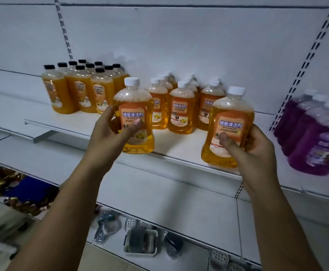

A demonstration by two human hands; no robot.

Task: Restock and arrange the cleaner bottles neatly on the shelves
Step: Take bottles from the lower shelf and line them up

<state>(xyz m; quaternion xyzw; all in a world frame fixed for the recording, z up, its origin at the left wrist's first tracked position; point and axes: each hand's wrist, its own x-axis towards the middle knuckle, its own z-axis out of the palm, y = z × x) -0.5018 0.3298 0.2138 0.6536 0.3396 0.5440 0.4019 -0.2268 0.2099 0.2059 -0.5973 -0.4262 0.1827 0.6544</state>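
Note:
I hold two orange floor-cleaner bottles with white caps, both upright at the front edge of a white shelf (179, 145). My left hand (110, 133) grips the left bottle (134, 106), thumb across its label. My right hand (257, 145) grips the right bottle (230, 114), which tilts slightly left. Behind them on the shelf stands a group of matching white-capped orange bottles (181, 108) in several short rows. Whether the held bottles rest on the shelf or hover just above it is unclear.
Black-capped orange bottles (79, 90) stand clustered at the shelf's left. Purple cleaner bottles (316, 137) fill the neighbouring shelf on the right. A lower shelf holds small packaged items and a white tray (140, 243). The white back panel has slotted uprights (304, 63).

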